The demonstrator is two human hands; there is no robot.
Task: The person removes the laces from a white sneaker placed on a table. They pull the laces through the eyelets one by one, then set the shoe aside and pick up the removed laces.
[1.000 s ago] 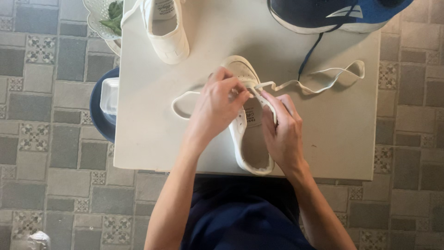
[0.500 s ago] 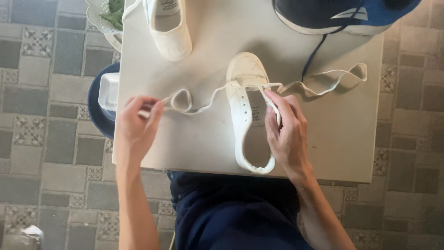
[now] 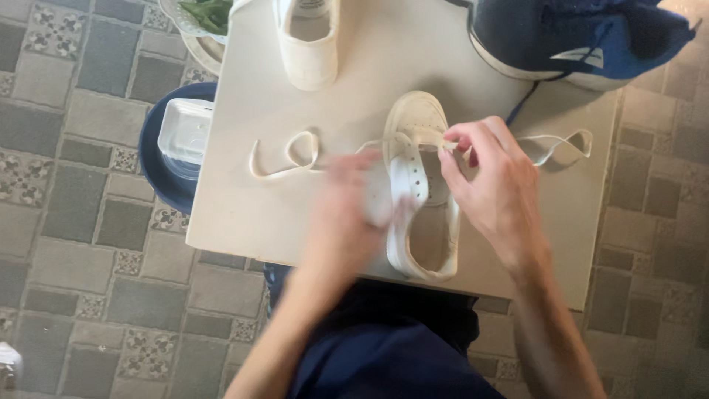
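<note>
bare forearms, dark navy garment (image 3: 384,355)

A shoe (image 3: 415,192) lies mid-table (image 3: 354,66), lace (image 3: 284,159) trailing left. Behind it sit a second shoe (image 3: 309,44) and, right, a sneaker (image 3: 583,37). A tub (image 3: 185,131) sits left of the table.

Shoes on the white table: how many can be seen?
3. A white shoe lies between the hands, a second white shoe at the far edge, and a blue shoe far right, both partly cropped.
</note>
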